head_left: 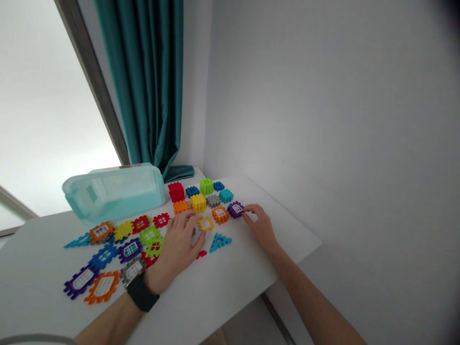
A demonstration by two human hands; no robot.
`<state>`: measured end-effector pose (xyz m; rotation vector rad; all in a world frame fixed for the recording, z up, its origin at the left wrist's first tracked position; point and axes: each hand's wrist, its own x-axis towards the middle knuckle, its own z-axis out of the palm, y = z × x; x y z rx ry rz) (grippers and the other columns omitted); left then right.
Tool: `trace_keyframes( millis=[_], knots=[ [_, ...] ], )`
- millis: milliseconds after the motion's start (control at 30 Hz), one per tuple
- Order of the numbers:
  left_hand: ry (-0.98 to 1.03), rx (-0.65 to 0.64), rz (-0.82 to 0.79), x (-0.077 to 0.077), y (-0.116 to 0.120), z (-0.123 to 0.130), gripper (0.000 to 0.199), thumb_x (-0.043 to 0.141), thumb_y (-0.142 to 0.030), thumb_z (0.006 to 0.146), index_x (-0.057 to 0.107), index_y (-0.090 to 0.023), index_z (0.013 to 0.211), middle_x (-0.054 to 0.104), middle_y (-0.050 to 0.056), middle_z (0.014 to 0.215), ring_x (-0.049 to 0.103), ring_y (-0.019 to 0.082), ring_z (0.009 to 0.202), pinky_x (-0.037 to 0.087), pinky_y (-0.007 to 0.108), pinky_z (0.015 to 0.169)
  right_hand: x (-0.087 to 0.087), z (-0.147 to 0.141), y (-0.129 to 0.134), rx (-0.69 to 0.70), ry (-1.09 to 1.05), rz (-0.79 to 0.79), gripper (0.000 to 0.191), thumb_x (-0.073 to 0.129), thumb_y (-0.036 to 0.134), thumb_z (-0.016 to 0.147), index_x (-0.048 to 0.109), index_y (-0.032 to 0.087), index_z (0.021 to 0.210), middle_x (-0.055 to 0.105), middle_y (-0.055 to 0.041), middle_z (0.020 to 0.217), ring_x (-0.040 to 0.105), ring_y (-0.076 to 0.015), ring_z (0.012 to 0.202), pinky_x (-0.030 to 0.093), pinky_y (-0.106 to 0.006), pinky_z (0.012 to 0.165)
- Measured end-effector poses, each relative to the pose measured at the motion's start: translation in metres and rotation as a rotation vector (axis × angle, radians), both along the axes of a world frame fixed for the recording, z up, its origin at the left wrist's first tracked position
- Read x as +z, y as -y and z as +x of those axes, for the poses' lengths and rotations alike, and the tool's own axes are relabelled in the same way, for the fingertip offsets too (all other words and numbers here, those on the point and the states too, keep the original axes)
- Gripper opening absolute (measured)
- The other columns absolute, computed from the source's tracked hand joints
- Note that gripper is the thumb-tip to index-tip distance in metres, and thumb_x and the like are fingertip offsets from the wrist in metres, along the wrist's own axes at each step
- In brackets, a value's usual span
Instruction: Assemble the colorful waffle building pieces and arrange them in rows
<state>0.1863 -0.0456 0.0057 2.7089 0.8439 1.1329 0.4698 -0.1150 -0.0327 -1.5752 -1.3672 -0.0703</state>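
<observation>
My left hand (179, 244), with a dark watch on the wrist, reaches over the middle of the pieces. Its thumb and index finger close about the near left edges of a yellow toothed window tile (206, 224). A grey piece (193, 232) is mostly covered by that hand. My right hand (260, 224) pinches the right edge of a purple window tile (236, 209) between thumb and fingertips. Left of the purple tile sits an orange window tile (220, 214). A blue triangular tile (220, 242) lies in front, between my hands.
Several stacks, including red (176, 192), yellow (198, 203) and green (206, 186), stand toward the back. Loose coloured tiles (103, 256) spread over the left of the white table (230, 292). A translucent teal bin (118, 194) is behind them; a wall (323, 143) rises at right.
</observation>
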Motion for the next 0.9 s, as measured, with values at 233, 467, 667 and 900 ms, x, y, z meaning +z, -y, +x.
trace_keyframes(
  millis=[233, 467, 667, 900],
  knots=[
    [-0.005, -0.011, -0.018, 0.003, 0.001, -0.003, 0.03, 0.056, -0.027, 0.089, 0.058, -0.022, 0.118, 0.058, 0.012, 0.12, 0.056, 0.032, 0.113, 0.045, 0.049, 0.096, -0.007, 0.02, -0.014, -0.005, -0.07, -0.089, 0.014, 0.059, 0.033, 0.084, 0.064, 0.02, 0.083, 0.072, -0.0049, 0.09, 0.065, -0.0218, 0.088, 0.052, -0.041, 0.085],
    [-0.015, -0.014, -0.009, 0.002, 0.0, -0.004, 0.03, 0.056, -0.027, 0.089, 0.059, -0.022, 0.118, 0.057, 0.013, 0.122, 0.057, 0.032, 0.112, 0.047, 0.049, 0.095, -0.01, 0.019, -0.015, -0.005, -0.096, -0.136, 0.014, 0.059, 0.033, 0.082, 0.065, 0.02, 0.082, 0.071, -0.0038, 0.085, 0.064, -0.0206, 0.083, 0.05, -0.038, 0.079],
    [-0.027, -0.01, 0.005, 0.0, -0.001, -0.003, 0.027, 0.057, -0.024, 0.089, 0.059, -0.022, 0.116, 0.055, 0.013, 0.123, 0.056, 0.033, 0.114, 0.047, 0.05, 0.095, -0.01, 0.018, -0.017, -0.001, -0.097, -0.161, 0.014, 0.059, 0.033, 0.081, 0.065, 0.02, 0.082, 0.07, -0.0037, 0.082, 0.062, -0.0203, 0.08, 0.049, -0.036, 0.075],
    [-0.043, -0.025, 0.0, 0.0, 0.0, -0.003, 0.025, 0.056, -0.024, 0.089, 0.059, -0.022, 0.114, 0.054, 0.014, 0.122, 0.057, 0.032, 0.112, 0.048, 0.051, 0.094, -0.008, 0.018, -0.017, 0.0, -0.098, -0.181, 0.013, 0.059, 0.033, 0.081, 0.064, 0.02, 0.082, 0.07, -0.0037, 0.083, 0.062, -0.0202, 0.08, 0.049, -0.035, 0.075]
  ],
)
